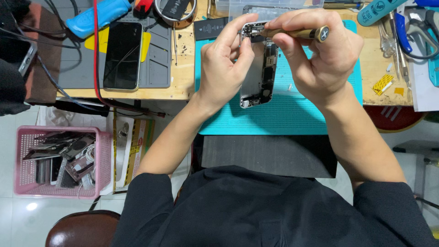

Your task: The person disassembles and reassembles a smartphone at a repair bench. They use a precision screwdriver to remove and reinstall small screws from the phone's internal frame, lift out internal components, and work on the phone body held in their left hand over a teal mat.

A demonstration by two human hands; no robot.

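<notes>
An opened phone body (259, 75) with bare internals lies lengthwise on a teal work mat (292, 116). My left hand (222, 68) grips the phone's left edge, thumb and fingers pinching near its top. My right hand (315, 57) holds a brass-coloured screwdriver (297, 33), its tip at the phone's top end near the camera area. A black battery (209, 28) lies just beyond the mat's left corner.
A whole black phone (122, 55) rests on a grey mat (155, 68) at left, with a red cable (96, 68) across it. Tweezers and scissors (411, 32) lie at right. A pink basket (61, 160) of phone parts stands on the floor.
</notes>
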